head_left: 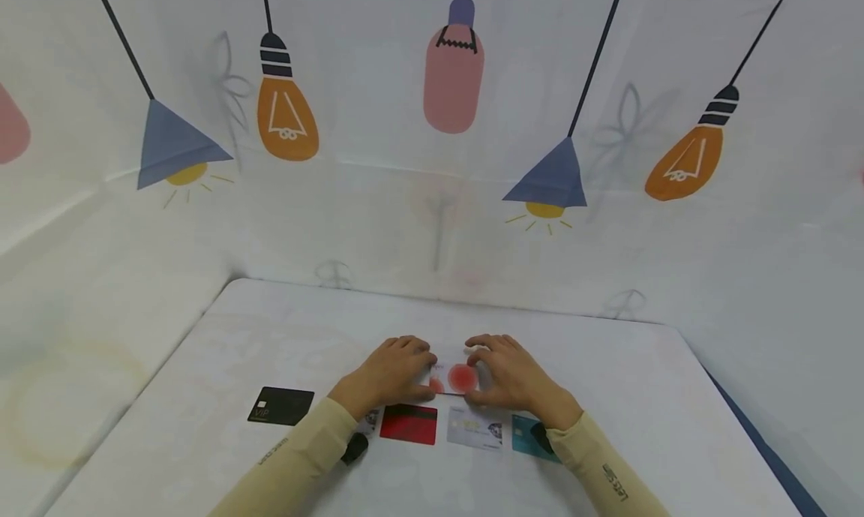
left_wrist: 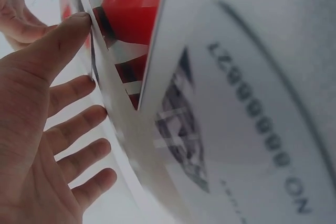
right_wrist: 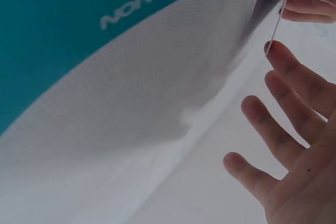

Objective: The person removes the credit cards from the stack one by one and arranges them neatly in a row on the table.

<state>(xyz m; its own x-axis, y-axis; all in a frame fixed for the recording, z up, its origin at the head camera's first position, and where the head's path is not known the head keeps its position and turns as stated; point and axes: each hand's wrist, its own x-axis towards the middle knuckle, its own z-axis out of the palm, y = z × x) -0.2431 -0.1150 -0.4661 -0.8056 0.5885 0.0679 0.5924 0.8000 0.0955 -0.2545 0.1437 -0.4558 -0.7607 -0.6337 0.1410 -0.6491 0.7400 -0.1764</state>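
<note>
A white card with red circles [head_left: 462,379] is held between my two hands, just above or on the table in the head view. My left hand [head_left: 391,373] grips its left end by thumb and index finger; the other fingers spread loosely in the left wrist view. At the right end, my right hand [head_left: 513,374] pinches the card, whose thin edge [right_wrist: 277,24] shows in the right wrist view. Nearer me lie a red card [head_left: 408,425], a white card [head_left: 474,428] and a teal card [head_left: 529,436]. The left wrist partly hides another pale card [head_left: 368,421].
A black card marked VIP [head_left: 280,405] lies left of my left forearm. The white table [head_left: 270,329] meets a cloth backdrop [head_left: 378,224] printed with lamps at its back and sides. Dark wrist cameras [head_left: 354,448] cover parts of the row.
</note>
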